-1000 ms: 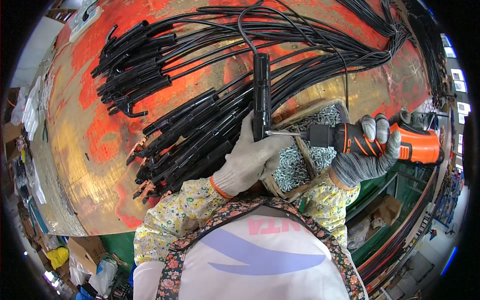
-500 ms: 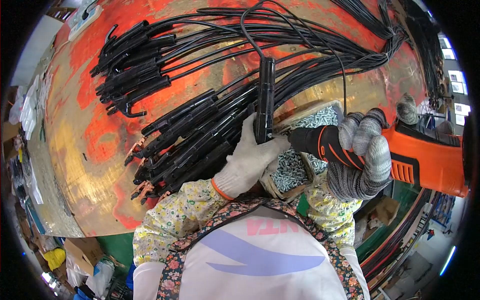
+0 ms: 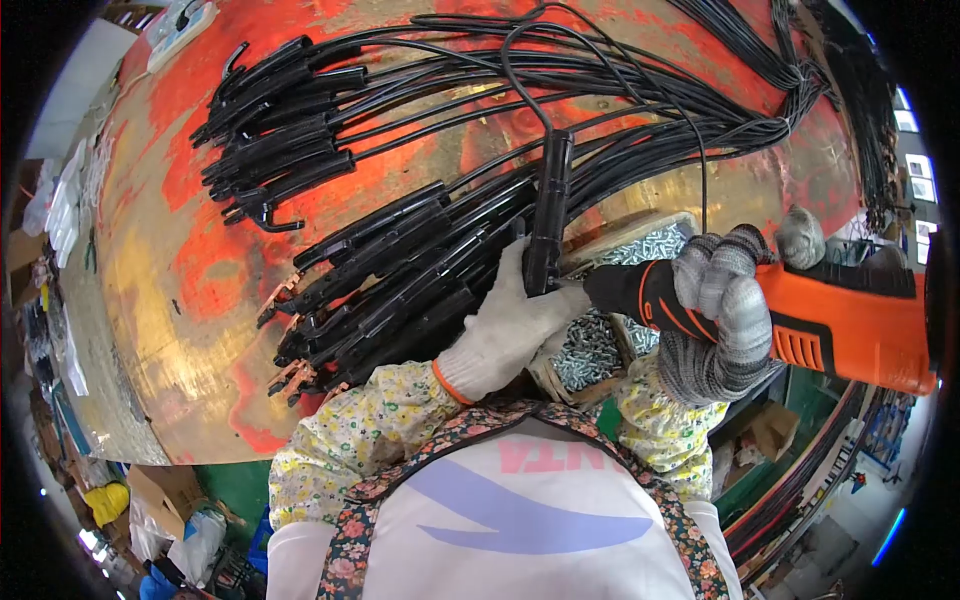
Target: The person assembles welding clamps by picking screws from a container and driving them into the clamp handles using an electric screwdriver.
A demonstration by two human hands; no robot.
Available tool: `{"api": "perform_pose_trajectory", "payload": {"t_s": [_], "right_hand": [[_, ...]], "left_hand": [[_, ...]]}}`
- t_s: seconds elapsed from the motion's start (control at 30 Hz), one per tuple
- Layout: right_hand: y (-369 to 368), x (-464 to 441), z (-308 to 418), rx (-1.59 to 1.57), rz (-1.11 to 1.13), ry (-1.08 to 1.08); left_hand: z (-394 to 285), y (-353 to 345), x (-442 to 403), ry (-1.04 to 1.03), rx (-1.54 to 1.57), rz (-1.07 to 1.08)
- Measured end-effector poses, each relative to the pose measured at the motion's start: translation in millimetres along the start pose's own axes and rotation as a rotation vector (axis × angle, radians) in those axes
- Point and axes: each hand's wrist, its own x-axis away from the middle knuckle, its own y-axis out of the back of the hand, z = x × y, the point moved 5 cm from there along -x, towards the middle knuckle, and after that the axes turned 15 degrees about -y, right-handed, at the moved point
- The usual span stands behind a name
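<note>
My left hand [image 3: 510, 325], in a pale glove, is wrapped round the lower end of a black handle [image 3: 549, 205] that stands nearly upright in the view, a cable running from its top. My right hand [image 3: 722, 315], in a grey striped glove, grips an orange and black power screwdriver [image 3: 845, 325]. The tool's black nose points left and meets the base of the handle beside my left fingers; its tip is hidden there. Behind and below the tool, a wooden box [image 3: 546, 384] holds small silver screws [image 3: 588, 352].
More black handles [image 3: 375, 250] with copper-coloured ends lie left of my left hand, and another group [image 3: 275, 130] lies at the upper left. Their black cables [image 3: 640, 95] run right to a tied bundle. A power strip [image 3: 182, 35] sits at the table's [image 3: 150, 330] far left corner.
The handle has shifted right and leans more, with my left hand around it. Since the first frame, the screwdriver has come closer to the handle, and its long bit no longer shows.
</note>
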Motion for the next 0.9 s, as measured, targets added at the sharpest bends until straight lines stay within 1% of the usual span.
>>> {"api": "perform_pose_trajectory", "payload": {"t_s": [0.07,0.13,0.23,0.27,0.3,0.33,0.37,0.4,0.43,0.47,0.53,0.57,0.6,0.63,0.67,0.7,0.73,0.77,0.8,0.87,0.9], "right_hand": [[2,2,2,-0.013,-0.009,-0.011],[2,4,3,-0.043,-0.017,-0.018],[4,6,1,0.033,-0.162,0.082],[10,8,0,0.036,-0.210,0.107],[25,15,-9,0.030,-0.447,0.030],[64,27,-11,-0.257,-0.455,-0.159],[101,42,-13,-0.572,-0.507,-0.323],[100,55,0,-0.448,-0.400,-0.274],[98,68,14,-0.326,-0.298,-0.211],[98,82,26,-0.215,-0.205,-0.138],[143,115,44,-0.008,-0.286,0.016],[167,133,51,0.093,-0.339,0.090],[183,135,49,0.265,-0.467,0.064],[199,137,47,0.434,-0.593,0.023],[199,130,47,0.552,-0.601,-0.091],[204,124,41,0.655,-0.560,-0.115],[209,118,35,0.757,-0.517,-0.133],[213,113,28,0.858,-0.473,-0.145],[193,96,14,0.915,-0.358,0.047],[145,54,12,1.345,-0.077,-0.045],[134,42,5,1.392,-0.025,0.073]], "left_hand": [[-7,-2,2,-0.007,-0.039,-0.017],[-4,-3,2,-0.034,-0.018,0.012],[-7,-3,4,-0.063,-0.015,0.021],[-13,-4,8,-0.031,-0.037,0.031],[-9,-6,5,-0.060,-0.014,0.009],[-6,-6,5,-0.096,0.008,-0.010],[-12,-6,10,-0.079,0.002,0.020],[-19,-6,15,-0.063,-0.002,0.053],[-28,-3,24,-0.026,0.162,0.045],[-43,11,31,-0.071,0.095,0.062],[-85,47,49,-0.142,-0.042,0.113],[-115,66,62,-0.169,-0.100,0.028],[-159,82,80,-0.183,-0.601,-0.202],[-185,110,80,-0.505,-0.881,-0.248],[-207,138,76,-0.713,-1.152,-0.273],[-229,164,74,-0.912,-1.441,-0.369],[-245,186,68,-0.959,-1.644,-0.343],[-254,198,56,-0.863,-1.755,-0.330],[-260,208,45,-0.762,-1.861,-0.310],[-264,219,27,-0.584,-2.025,-0.302],[-264,220,17,-0.512,-2.086,-0.322]]}}
